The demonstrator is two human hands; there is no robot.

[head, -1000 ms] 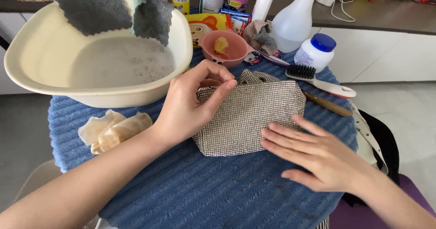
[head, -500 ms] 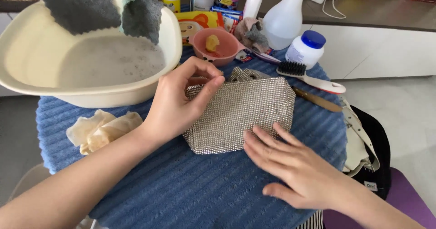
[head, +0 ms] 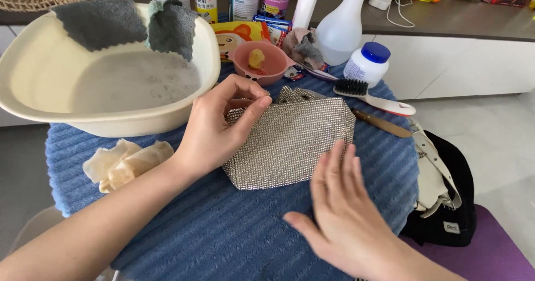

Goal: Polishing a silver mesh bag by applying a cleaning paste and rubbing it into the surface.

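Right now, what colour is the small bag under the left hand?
Silver, with a sparkly mesh surface; the bag shows best in the head view.

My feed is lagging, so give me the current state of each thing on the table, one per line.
Silver mesh purse: flat on blue mat, upper left corner pinched by left hand.
Right hand: open, at purse's lower right edge.
Basin: holds soapy water, grey cloths over rim.
Brush: lying flat.
Cream rag: crumpled.

Right hand off the purse
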